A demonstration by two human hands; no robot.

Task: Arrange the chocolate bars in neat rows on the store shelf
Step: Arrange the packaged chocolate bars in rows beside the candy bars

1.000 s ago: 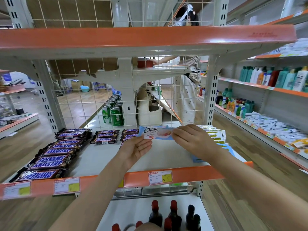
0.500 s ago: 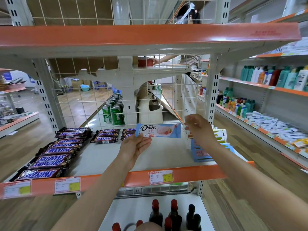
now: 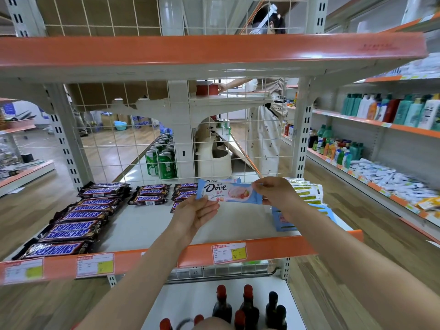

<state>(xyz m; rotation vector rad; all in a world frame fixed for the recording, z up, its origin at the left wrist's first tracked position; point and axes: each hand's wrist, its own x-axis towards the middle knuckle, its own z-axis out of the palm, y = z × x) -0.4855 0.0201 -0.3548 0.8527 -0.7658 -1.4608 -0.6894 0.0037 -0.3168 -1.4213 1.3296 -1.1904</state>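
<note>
The person holds a light blue and white Dove chocolate bar in a shiny wrapper [image 3: 227, 192] up in the air, above the pale grey metal store shelf with the orange front edge [image 3: 273, 248]. The left hand [image 3: 195, 216] is under the bar's left end, with the fingers bent up against the wrapper. The right hand [image 3: 277, 194] pinches the right end between thumb and fingers, so that end of the wrapper is hidden. Just behind the bar, the top of another light blue Dove bar [image 3: 223, 180] peeks out; most of it is covered. On the left of the shelf lie rows of brown and blue Snickers bars [image 3: 71, 225], and the row next to the left hand is partly hidden by it. To the right sit white and yellow-green packets [image 3: 306, 191] and some flat blue packets [image 3: 283, 222], both partly covered by the right arm. The words on the white and yellow price tags [image 3: 228, 253] are too small to read. Dark bottles with red caps [image 3: 247, 303] stand on the shelf below, cut off at the bottom.
</note>
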